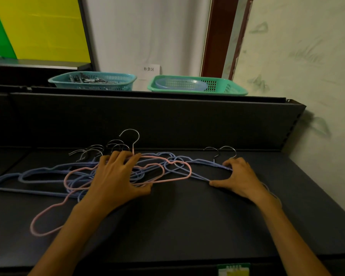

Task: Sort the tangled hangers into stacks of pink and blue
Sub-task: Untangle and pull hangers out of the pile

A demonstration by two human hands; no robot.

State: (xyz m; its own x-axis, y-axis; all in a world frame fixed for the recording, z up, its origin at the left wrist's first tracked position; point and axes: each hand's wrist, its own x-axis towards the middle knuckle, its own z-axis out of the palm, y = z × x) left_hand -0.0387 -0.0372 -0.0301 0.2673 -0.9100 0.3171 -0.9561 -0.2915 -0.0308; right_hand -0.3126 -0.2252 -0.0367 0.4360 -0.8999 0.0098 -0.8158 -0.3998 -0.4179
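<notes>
A tangle of thin pink and blue hangers with metal hooks lies on the dark shelf point(187, 226). Blue hangers point(12, 179) spread to the far left. One pink hanger point(177, 177) lies across the middle, its hook point(130, 134) standing up; another pink hanger point(46, 214) loops toward the front left. My left hand point(116, 176) rests on the middle of the tangle, fingers spread and pressing down. My right hand point(237, 176) grips the blue hangers point(209, 162) at the right, thumb under the lower bars and fingers curled over the top near two hooks point(227, 149).
A dark back panel point(147, 120) rises behind the shelf. On top of it stand a teal basket point(92, 81) with metal clips and a green basket point(197, 86) holding a bluish dish. A wall point(307, 76) closes the right side. A green label point(233, 269) sits on the front edge.
</notes>
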